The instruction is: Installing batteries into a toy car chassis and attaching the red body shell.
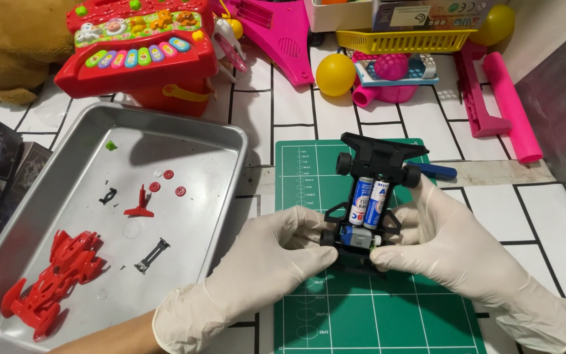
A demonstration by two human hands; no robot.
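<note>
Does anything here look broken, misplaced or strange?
Nothing looks broken. The toy car in both hands is taken apart: its batteries lie bare, and its red body and small parts lie in the tray.

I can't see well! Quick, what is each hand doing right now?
Left hand: closed on the near end of the black toy car chassis.
Right hand: closed on the same chassis from the other side.

black chassis point(369, 196), green mat point(388, 308), red shell point(50, 278)
</note>
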